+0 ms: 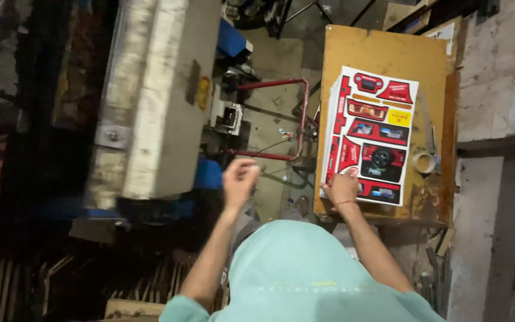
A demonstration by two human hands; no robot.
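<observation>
Red and white printed sheets (369, 134) sit in a stack on the yellow-brown desk (382, 50), and my right hand (342, 188) rests on the near corner of the top sheet, fingers curled down and pressed onto it with the thumb lifted at the edge, as if gripping that corner. Just beyond this hand the stack runs away from me up the desk; off to its right a roll of tape (424, 162) lies on the bare wood, and past that a grey wall (496, 77) closes the scene.

My left hand (239, 177) hangs in the air well apart from the stack, above the floor, fingers drawn together into a loose fist; I can't tell whether anything small is held inside it. Beyond and to the left of it stands a large pale machine (156, 95) with a red pipe frame (287, 119) between it and the desk.

As far as I judge it, the work is at an early point: the stack looks thick and squared, the top sheet lies flat on the pile, nothing has been carried toward the machine, and no sheet is in the free hand
</observation>
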